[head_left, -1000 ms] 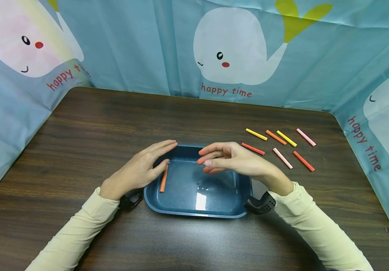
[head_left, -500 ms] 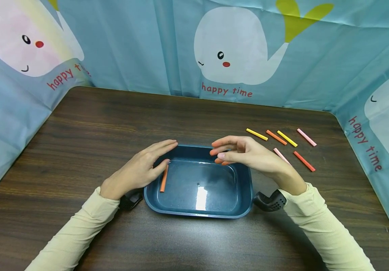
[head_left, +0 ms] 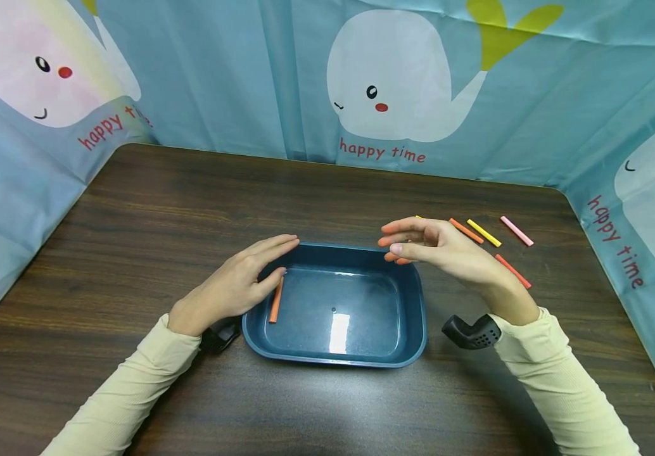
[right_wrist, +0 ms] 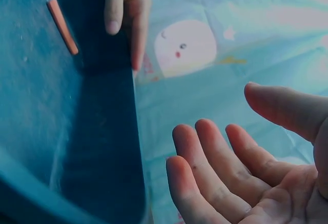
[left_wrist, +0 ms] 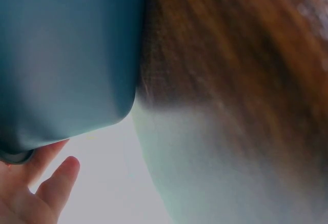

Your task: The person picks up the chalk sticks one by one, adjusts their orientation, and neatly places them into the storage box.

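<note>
A dark blue plastic tray (head_left: 339,366) stands on the table in front of me. My left hand (head_left: 239,278) holds its left rim near the back corner, thumb inside and fingers along the outside. Below that thumb lies an orange chalk-like stick (head_left: 275,303), close along the left wall inside the tray; the right wrist view shows the stick (right_wrist: 62,26) too. My right hand (head_left: 438,250) hovers at the tray's back right corner, palm toward the tray, fingers loosely bent and apart, nothing in it. It covers some of the loose sticks behind it.
To the right of the tray lie several loose sticks, among them an orange stick (head_left: 467,231), a yellow stick (head_left: 484,233), a pink stick (head_left: 517,231) and a red stick (head_left: 513,271). A blue whale-print curtain (head_left: 236,82) surrounds the dark wooden table (head_left: 190,196).
My right hand has moved right and back, from over the tray to its back right corner, now hiding some sticks. The left hand, tray and orange stick have stayed put.
</note>
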A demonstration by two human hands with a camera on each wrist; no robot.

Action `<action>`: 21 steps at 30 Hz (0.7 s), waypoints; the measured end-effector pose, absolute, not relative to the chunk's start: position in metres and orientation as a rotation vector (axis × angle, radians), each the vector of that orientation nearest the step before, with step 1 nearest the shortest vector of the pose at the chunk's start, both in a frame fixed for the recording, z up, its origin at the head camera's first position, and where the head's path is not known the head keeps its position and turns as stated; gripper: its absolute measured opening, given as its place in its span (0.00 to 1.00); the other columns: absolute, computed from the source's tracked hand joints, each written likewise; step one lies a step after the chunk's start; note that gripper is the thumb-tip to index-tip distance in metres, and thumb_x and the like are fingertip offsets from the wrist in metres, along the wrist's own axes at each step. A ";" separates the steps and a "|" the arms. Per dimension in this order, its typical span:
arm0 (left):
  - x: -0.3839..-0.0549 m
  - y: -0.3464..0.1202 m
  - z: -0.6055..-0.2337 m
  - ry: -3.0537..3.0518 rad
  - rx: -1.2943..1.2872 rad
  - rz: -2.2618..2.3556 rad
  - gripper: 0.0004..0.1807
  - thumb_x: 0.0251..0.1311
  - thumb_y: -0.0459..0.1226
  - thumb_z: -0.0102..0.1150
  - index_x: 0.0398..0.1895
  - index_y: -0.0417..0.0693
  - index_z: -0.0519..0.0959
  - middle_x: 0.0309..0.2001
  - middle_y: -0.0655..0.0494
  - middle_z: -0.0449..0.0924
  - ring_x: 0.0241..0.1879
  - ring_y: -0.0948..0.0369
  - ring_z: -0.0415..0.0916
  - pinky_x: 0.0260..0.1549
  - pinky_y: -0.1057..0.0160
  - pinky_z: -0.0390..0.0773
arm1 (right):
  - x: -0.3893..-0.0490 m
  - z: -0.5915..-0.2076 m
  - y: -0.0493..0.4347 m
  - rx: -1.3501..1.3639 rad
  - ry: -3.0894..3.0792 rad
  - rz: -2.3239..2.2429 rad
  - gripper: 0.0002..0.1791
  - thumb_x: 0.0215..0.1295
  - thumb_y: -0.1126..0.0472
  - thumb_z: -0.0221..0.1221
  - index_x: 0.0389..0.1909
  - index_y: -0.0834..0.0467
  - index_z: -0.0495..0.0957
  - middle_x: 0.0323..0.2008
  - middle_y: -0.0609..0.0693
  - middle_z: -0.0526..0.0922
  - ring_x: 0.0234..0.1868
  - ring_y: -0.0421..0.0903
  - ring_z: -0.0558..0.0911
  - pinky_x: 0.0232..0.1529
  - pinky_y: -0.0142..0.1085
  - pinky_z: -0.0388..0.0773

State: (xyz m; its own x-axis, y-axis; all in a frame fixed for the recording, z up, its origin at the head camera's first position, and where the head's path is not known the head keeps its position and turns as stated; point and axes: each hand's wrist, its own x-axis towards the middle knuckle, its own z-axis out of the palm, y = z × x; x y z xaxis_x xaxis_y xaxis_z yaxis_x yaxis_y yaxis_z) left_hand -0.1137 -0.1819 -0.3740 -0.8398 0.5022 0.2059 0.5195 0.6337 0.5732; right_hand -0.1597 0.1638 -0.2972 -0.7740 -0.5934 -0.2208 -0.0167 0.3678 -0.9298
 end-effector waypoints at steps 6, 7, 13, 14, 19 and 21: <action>-0.113 -0.182 -0.374 -2.810 -0.879 -1.007 0.29 0.69 0.33 0.53 0.73 0.43 0.65 0.73 0.46 0.64 0.72 0.50 0.64 0.67 0.43 0.68 | -0.163 -0.296 0.175 -0.492 2.150 -1.414 0.23 0.73 0.59 0.56 0.66 0.61 0.69 0.58 0.53 0.82 0.51 0.45 0.86 0.53 0.36 0.82; -0.113 -0.182 -0.374 -2.810 -0.879 -1.007 0.29 0.69 0.33 0.53 0.73 0.44 0.64 0.73 0.46 0.64 0.72 0.50 0.64 0.67 0.43 0.68 | -0.164 -0.296 0.177 -0.493 2.159 -1.409 0.23 0.73 0.59 0.56 0.66 0.61 0.69 0.57 0.53 0.82 0.51 0.44 0.86 0.53 0.35 0.83; -0.113 -0.182 -0.375 -2.807 -0.881 -1.000 0.30 0.69 0.33 0.54 0.74 0.46 0.64 0.73 0.46 0.64 0.72 0.51 0.64 0.67 0.44 0.68 | -0.167 -0.297 0.189 -0.467 2.250 -1.356 0.23 0.72 0.60 0.56 0.65 0.62 0.70 0.51 0.39 0.84 0.48 0.37 0.86 0.35 0.29 0.76; -0.113 -0.182 -0.375 -2.806 -0.882 -1.000 0.30 0.69 0.33 0.54 0.74 0.46 0.64 0.73 0.47 0.64 0.72 0.51 0.64 0.67 0.44 0.68 | -0.168 -0.297 0.191 -0.457 2.255 -1.357 0.23 0.72 0.59 0.57 0.65 0.62 0.70 0.50 0.38 0.85 0.48 0.36 0.86 0.33 0.30 0.74; -0.114 -0.182 -0.375 -2.808 -0.881 -1.002 0.30 0.69 0.33 0.54 0.74 0.47 0.64 0.73 0.48 0.64 0.72 0.51 0.64 0.67 0.44 0.68 | -0.170 -0.297 0.199 -0.434 2.310 -1.309 0.25 0.71 0.57 0.59 0.65 0.61 0.70 0.53 0.43 0.84 0.49 0.33 0.85 0.43 0.28 0.80; -0.113 -0.182 -0.375 -2.808 -0.880 -1.004 0.30 0.69 0.33 0.54 0.74 0.47 0.64 0.73 0.48 0.64 0.72 0.51 0.64 0.67 0.44 0.68 | -0.172 -0.297 0.202 -0.429 2.340 -1.275 0.25 0.71 0.57 0.59 0.66 0.60 0.70 0.54 0.44 0.84 0.48 0.31 0.85 0.46 0.27 0.80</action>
